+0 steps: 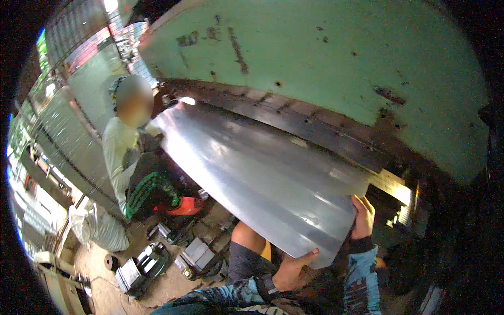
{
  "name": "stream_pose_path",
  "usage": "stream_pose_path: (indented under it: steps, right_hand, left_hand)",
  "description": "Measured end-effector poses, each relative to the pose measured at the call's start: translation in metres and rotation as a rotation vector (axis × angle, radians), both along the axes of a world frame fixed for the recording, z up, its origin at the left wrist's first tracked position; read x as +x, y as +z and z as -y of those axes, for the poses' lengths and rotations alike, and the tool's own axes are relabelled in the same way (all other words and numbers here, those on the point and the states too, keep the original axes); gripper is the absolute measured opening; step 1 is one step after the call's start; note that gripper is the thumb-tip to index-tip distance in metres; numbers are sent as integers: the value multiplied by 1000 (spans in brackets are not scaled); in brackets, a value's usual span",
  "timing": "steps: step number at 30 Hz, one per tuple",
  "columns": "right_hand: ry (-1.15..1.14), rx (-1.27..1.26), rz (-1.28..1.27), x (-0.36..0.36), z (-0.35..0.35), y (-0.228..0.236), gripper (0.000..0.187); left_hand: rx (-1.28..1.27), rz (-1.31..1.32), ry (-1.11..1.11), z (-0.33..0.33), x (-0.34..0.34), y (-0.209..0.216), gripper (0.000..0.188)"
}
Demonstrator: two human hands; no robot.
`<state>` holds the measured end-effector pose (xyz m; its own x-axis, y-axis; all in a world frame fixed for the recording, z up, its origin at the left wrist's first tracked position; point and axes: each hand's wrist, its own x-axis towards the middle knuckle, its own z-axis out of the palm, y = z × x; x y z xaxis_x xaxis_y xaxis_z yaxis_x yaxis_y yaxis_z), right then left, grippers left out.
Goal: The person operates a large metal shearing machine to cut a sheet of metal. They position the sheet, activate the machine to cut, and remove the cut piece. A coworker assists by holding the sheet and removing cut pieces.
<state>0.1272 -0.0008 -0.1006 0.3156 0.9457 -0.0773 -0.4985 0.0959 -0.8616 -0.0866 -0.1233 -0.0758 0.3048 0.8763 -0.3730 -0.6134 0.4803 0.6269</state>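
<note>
A long shiny sheet of bent metal [262, 173] lies slanted under the dark blade bar of a big green press machine [325, 58]. My left hand [291, 270] grips the sheet's near bottom corner from below. My right hand [363, 218] holds its near right edge, fingers curled over the rim. At the sheet's far end a co-worker in a pale long-sleeved shirt [118, 152] stands with an orange-gloved hand [185, 206] low beside the sheet.
Small grey machines and tools [142, 265] lie on the dirt floor at lower left. A white sack [97, 226] sits near them. Corrugated walls and a workbench run along the left. The press's dark frame [420, 220] stands at right.
</note>
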Motion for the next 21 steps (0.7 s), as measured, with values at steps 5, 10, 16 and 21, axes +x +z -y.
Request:
stream_pose_path:
  steps: [5, 10, 16, 21]
  right_hand:
    - [-90, 39, 165, -5, -1, -10, 26]
    - [-50, 98, -47, -13, 1, -2, 13]
    - [-20, 21, -10, -12, 1, 4, 19]
    - [-27, 38, 13, -10, -3, -1, 17]
  left_hand:
    - [-10, 209, -55, 0, -7, -9, 59]
    - [70, 41, 50, 1, 7, -11, 51]
    - [414, -451, 39, 0, -7, -24, 39]
    - [27, -229, 53, 1, -7, -29, 35]
